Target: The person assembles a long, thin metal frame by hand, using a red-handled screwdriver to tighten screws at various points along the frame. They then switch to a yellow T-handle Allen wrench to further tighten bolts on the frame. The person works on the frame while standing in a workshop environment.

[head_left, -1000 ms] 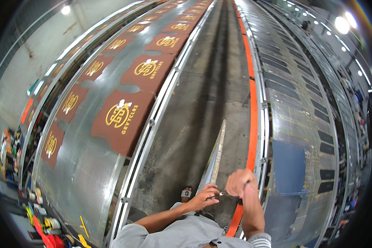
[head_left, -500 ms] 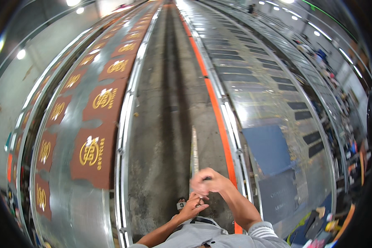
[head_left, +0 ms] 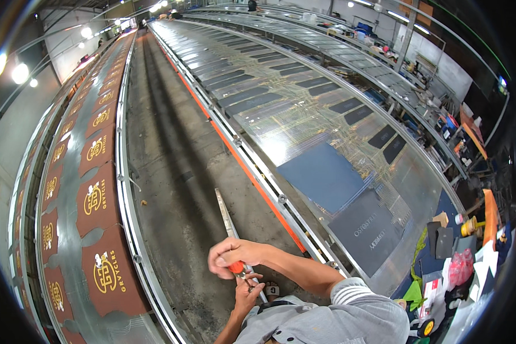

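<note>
My right hand [head_left: 229,255] is closed in front of my body around a small tool with a bright orange handle [head_left: 237,267]. Its kind does not show clearly. Just below, my left hand [head_left: 246,291] has its fingers curled and thumb drawn in near the tool's lower end. What that hand grips is too small and partly hidden. A long, narrow, pale bar [head_left: 226,213] with worn, stained edges slants past both hands, its far end pointing up the aisle. Whether either hand touches the bar cannot be told.
On the left, a long table carries brown printed fabric panels [head_left: 100,200]. An orange-striped metal rail [head_left: 229,145] edges the right table, which bears dark fabric pieces [head_left: 325,175]. Bags and rags [head_left: 458,266] crowd its near end. A concrete aisle floor [head_left: 172,229] lies between.
My view has swung to the right. My right hand has come down closer to the left one, and the orange handle now shows in it. The left hand's fingers have curled in.
</note>
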{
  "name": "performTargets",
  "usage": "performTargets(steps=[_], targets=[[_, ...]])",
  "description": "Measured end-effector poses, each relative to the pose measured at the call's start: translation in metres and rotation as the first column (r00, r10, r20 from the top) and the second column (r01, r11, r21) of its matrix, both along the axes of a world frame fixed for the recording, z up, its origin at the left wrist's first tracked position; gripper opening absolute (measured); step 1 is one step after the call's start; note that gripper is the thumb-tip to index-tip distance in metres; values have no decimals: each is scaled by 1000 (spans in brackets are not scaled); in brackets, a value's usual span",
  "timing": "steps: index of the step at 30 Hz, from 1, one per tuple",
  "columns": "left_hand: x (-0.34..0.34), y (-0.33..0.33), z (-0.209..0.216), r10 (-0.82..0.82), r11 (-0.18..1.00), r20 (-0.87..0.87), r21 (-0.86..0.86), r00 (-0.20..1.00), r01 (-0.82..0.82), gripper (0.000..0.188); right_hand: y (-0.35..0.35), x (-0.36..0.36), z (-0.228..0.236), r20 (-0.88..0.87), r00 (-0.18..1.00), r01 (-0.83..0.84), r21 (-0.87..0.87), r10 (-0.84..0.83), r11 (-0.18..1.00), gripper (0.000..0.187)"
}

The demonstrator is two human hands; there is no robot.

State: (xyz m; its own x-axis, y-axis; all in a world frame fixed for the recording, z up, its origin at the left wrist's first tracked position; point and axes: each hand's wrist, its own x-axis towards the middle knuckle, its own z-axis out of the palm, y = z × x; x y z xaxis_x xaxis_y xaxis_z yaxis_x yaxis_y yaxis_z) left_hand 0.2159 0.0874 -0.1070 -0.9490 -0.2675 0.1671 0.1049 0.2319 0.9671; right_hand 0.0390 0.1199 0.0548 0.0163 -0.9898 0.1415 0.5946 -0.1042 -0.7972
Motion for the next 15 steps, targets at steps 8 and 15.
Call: performTargets(steps=[8,15], targets=[[2,-5,1,4,1000,50,22,999,-5,19,18,8,-12,-89,964,252,7,-250,968,13],[-3,-9,13,19,999,-10,-35,1000,-19,17,3,2,10,-440,827,466,190,-350,864,15]])
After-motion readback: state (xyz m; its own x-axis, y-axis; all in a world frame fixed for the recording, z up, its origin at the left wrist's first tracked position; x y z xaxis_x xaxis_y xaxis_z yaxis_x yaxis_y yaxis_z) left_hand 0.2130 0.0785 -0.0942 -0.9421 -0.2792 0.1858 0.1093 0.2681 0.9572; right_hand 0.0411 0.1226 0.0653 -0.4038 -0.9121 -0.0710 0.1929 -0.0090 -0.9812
